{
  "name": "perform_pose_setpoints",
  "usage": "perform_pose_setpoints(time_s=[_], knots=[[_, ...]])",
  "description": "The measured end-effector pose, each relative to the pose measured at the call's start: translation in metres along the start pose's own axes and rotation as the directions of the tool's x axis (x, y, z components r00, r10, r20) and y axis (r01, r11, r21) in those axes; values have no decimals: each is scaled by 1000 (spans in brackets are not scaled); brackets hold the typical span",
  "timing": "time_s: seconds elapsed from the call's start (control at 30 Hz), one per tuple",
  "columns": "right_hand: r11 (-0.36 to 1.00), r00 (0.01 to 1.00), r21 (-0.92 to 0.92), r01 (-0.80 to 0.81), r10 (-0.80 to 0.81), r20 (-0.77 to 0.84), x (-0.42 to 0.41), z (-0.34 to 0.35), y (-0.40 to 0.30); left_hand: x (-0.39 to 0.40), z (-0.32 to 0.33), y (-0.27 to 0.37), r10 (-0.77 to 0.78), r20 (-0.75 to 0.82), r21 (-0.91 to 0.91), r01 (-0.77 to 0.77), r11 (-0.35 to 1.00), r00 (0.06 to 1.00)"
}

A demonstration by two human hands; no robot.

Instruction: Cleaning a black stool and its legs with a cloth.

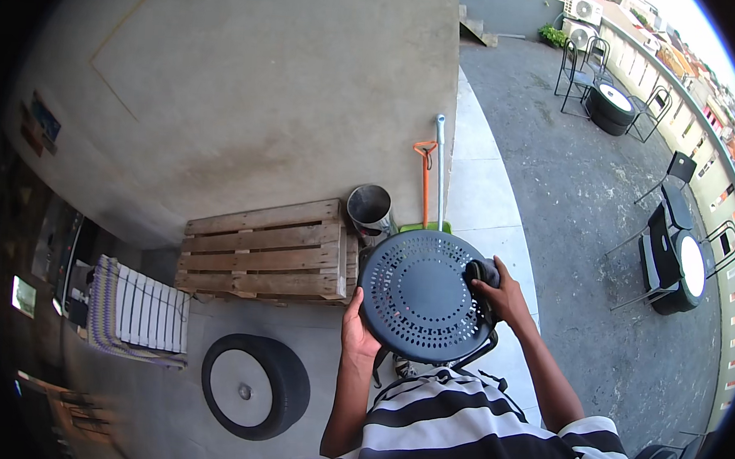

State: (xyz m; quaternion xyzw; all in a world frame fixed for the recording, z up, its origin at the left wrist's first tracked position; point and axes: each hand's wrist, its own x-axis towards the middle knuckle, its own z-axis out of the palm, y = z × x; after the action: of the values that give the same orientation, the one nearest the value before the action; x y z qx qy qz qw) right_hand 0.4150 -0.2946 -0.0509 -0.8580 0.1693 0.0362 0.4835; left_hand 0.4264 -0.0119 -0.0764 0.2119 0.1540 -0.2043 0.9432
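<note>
A round dark grey stool (428,289) with a perforated seat is in front of my body, its seat facing up towards me. My left hand (361,330) grips the left rim, thumb up along the edge. At the right rim, my right hand (505,295) holds a bunched dark cloth (483,273) against the seat. Part of a black leg (482,354) shows below the right side; the seat hides most of the other legs.
Beyond the stool stand a metal bucket (369,206), an orange-handled dustpan (426,189) and a pale pole (439,171) by the wall. Wooden pallets (267,249) and a tyre table (241,388) are at left. Chairs (575,72) and tyre tables (614,99) line the terrace railing.
</note>
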Motion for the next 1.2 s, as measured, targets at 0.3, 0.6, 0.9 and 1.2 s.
perform_pose_setpoints(time_s=[0.3,0.6,0.9,1.2], knots=[[991,997,-112,-68,71,23,39,4,9,-2,0,-11,59,-36,10,-58,998,998],[826,986,-538,168,-147,81,59,40,-30,-6,-2,-23,19,22,26,-19,999,1000],[537,664,-391,748,-625,410,27,89,-70,-2,13,-33,65,-77,47,-61,997,995],[556,739,-488,673,-489,463,-9,47,-30,1,-15,-9,23,-24,37,-22,999,999]])
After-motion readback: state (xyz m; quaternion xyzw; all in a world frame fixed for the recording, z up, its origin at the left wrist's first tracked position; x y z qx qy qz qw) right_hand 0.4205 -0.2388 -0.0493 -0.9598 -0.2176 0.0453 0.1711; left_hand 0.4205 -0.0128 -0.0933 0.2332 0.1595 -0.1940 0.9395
